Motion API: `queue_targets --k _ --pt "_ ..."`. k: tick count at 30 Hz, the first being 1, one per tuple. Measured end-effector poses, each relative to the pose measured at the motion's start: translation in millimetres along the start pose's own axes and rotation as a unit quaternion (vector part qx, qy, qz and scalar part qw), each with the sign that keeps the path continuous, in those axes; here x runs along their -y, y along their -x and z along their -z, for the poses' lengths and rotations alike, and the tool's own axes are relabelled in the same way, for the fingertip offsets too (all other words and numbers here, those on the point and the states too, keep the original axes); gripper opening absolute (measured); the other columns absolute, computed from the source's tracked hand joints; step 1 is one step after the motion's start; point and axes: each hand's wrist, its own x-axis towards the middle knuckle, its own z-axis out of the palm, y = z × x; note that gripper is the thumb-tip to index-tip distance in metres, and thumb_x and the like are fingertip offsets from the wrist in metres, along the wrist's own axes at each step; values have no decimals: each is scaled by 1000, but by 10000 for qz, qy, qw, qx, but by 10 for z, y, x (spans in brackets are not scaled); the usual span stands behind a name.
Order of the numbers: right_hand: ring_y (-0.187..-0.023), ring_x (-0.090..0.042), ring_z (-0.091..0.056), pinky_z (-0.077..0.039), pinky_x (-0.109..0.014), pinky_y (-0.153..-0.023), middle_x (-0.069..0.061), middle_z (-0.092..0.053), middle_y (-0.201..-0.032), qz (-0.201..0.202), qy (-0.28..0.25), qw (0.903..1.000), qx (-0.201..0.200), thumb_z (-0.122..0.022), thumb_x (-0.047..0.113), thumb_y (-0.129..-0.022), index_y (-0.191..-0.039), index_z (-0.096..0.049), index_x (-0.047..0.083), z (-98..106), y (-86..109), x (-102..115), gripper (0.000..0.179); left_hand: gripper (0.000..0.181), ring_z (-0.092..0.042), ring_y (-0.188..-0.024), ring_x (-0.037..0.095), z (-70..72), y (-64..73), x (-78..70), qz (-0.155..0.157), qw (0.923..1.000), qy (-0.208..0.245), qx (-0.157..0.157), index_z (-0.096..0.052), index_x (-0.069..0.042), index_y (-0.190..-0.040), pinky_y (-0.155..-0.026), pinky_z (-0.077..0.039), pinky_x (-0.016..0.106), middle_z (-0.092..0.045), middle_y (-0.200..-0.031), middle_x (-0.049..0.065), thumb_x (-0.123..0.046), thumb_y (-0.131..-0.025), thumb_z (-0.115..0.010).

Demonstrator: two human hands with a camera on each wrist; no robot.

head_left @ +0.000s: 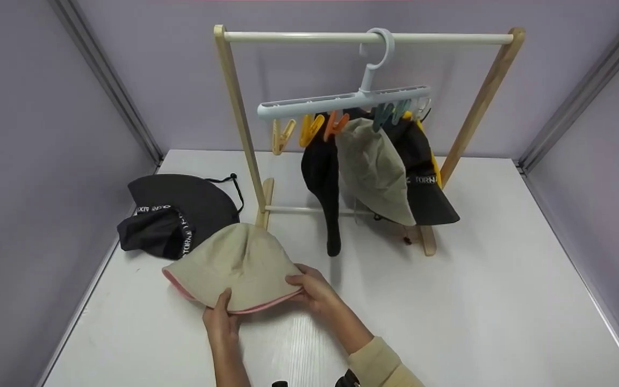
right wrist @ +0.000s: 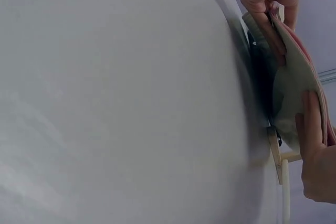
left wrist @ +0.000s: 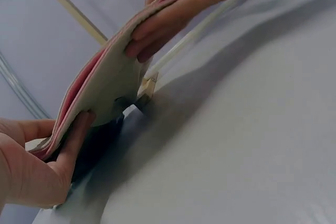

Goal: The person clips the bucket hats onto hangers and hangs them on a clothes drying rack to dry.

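Observation:
A beige bucket hat (head_left: pixel 242 263) with a pink lining is held flattened above the table's left half. My left hand (head_left: pixel 220 321) pinches its brim at the bottom, thumb on top and fingers underneath. At the brim's right corner my right hand (head_left: pixel 312 288) grips in the same way. Both wrist views show the folded brim (left wrist: pixel 100 66) between thumbs and fingers, its pink edge facing up. Behind the hat lies a black hat (head_left: pixel 191 199) with a wide brim, a lettered band and a cord; the beige hat covers part of it.
A wooden rack (head_left: pixel 239 107) with a white rail (head_left: pixel 299 37) carries a pale blue clip hanger (head_left: pixel 342 100). Black and beige hats (head_left: pixel 371 166) hang from its right half, beside a dangling black piece (head_left: pixel 323 183). A yellow clip (head_left: pixel 282 137) hangs at its left end.

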Motion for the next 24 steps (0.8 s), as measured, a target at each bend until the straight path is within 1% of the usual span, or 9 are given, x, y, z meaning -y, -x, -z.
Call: queue_targets --k 3,5,10,13,16,18,20,24 --pt "-79 -23 -64 -52 -32 -66 -17 -61 -95 236 464 9986 89 -53 -1 -86 -131 -37 -11 38 66 80 49 58 -52 -104 9 -2 0 -16 -131 9991 384 -87 -25 0 -140 -85 -42 22 -50 -117 2 -15 -93 -55" --pt "-78 -22 -63 -52 -31 -65 -16 -61 -96 328 675 9969 234 -54 -1 -85 -131 -40 -9 72 115 136 48 57 -54 -101 7 7 -5 -25 -177 9980 557 -229 -28 -2 -139 -86 -41 21 -52 -112 -1 -19 -92 -56" --pt "-74 -19 -63 -51 -30 -62 -14 -60 -95 519 1053 9910 647 -56 1 -86 -131 -44 -4 192 254 264 47 55 -55 -104 9 31 -4 -56 -40 9925 1163 -360 -33 -7 -136 -89 -40 23 -52 -118 0 -29 -92 -56" --pt "-74 -18 -63 -51 -28 -61 -14 -60 -96 597 1175 9875 859 -57 3 -87 -132 -43 -2 245 343 341 47 56 -55 -105 9 43 -2 -69 -55 9879 1534 -235 -32 -9 -139 -90 -40 23 -51 -121 1 -31 -93 -53" --pt "-73 -18 -64 -51 -28 -59 -14 -60 -97 702 1272 9843 1007 -57 4 -88 -133 -42 -1 269 435 418 48 54 -57 -100 9 29 12 -66 -65 9823 1865 -164 -30 -7 -141 -88 -41 23 -52 -118 1 -25 -95 -52" --pt "-72 -17 -63 -51 -28 -59 -13 -60 -96 786 1350 9819 1072 -58 4 -88 -133 -43 -1 267 495 468 48 52 -59 -96 9 -1 29 -59 -106 9817 1893 -162 -29 -5 -140 -86 -42 22 -53 -114 1 -21 -95 -50" --pt "-71 -17 -63 -51 -29 -58 -12 -61 -93 894 1478 9784 1138 -58 4 -89 -133 -44 0 257 557 519 46 50 -58 -94 8 -44 52 -48 -167 9840 1762 -183 -29 -3 -140 -84 -43 22 -53 -112 1 -18 -96 -48" --pt "-74 -18 -62 -51 -30 -59 -12 -61 -96 1249 1835 9675 1209 -56 3 -90 -131 -47 -1 222 679 623 42 49 -56 -97 8 -138 88 -4 -295 9922 1207 -129 -29 -4 -141 -83 -44 22 -51 -113 0 -22 -97 -43"
